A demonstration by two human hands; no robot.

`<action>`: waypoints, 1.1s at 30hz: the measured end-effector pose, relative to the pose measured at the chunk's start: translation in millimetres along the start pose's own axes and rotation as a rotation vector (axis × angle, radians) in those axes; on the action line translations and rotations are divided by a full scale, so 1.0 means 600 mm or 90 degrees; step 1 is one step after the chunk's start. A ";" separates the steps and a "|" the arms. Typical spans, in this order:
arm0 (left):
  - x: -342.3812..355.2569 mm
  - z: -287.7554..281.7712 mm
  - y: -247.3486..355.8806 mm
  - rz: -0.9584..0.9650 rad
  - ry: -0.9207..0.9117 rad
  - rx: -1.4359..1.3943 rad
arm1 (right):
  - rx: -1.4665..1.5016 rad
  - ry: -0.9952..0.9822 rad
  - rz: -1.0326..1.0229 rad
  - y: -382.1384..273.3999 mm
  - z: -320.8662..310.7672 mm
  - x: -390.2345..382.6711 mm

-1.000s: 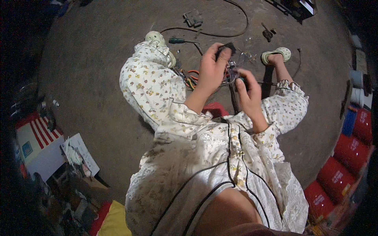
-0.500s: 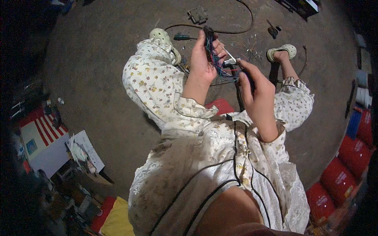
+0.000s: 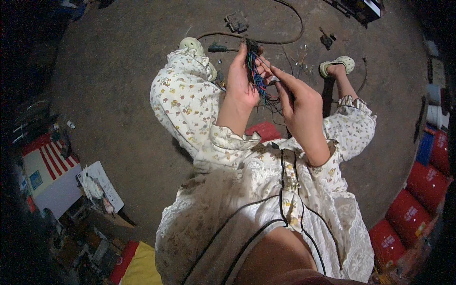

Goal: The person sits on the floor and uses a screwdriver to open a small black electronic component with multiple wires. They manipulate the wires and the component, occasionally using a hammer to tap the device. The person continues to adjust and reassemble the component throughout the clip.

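Note:
My left hand (image 3: 240, 83) is raised between my knees, its fingers closed around a dark wiring connector (image 3: 251, 46). From this connector a bundle of blue, green, red and purple wires (image 3: 258, 78) runs down across the palm. My right hand (image 3: 302, 102) comes in from the right, with thumb and forefinger pinched together at the edge of the bundle. A slim tool with a pale tip (image 3: 274, 79) shows between those fingertips; the rest of it is hidden by my hand. Loose wire ends (image 3: 271, 105) hang below.
On the floor ahead lie a thick cable (image 3: 266, 42), a dark plug (image 3: 217, 48), a square metal part (image 3: 236, 22) and a small black part (image 3: 326, 40). Wire scraps (image 3: 302, 59) are scattered nearby. Red containers (image 3: 412, 216) line the right side; boxes and clutter (image 3: 52, 161) fill the left.
My right hand has moved up and left, bringing its fingertips against the wire bundle. The long black piece seen below the wires before is no longer visible. My left hand still holds the connector.

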State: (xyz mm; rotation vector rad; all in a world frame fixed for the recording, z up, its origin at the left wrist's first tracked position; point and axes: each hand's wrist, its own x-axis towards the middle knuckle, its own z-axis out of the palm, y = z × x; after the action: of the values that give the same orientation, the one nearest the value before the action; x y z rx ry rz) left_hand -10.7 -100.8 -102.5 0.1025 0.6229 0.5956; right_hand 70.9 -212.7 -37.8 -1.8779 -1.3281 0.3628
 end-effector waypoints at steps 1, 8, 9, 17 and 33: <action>0.001 -0.002 0.000 0.006 -0.005 -0.004 | 0.007 -0.004 0.009 -0.002 -0.001 0.001; -0.004 0.003 0.002 0.024 0.010 -0.022 | 0.015 0.002 -0.008 0.000 0.001 0.006; -0.005 0.005 0.002 0.028 0.015 -0.025 | 0.013 -0.006 -0.001 -0.001 0.000 0.006; -0.002 -0.002 -0.001 0.030 0.010 -0.030 | 0.020 -0.078 0.044 -0.001 -0.012 0.016; 0.028 -0.054 -0.019 0.202 0.181 0.046 | 0.073 -0.047 0.027 0.047 0.059 0.017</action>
State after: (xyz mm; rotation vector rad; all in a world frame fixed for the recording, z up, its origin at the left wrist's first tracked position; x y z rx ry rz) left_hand -12.7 -103.6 -140.3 0.1882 0.9129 0.9040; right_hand 71.8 -192.3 -79.6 -1.8146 -1.2895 0.5227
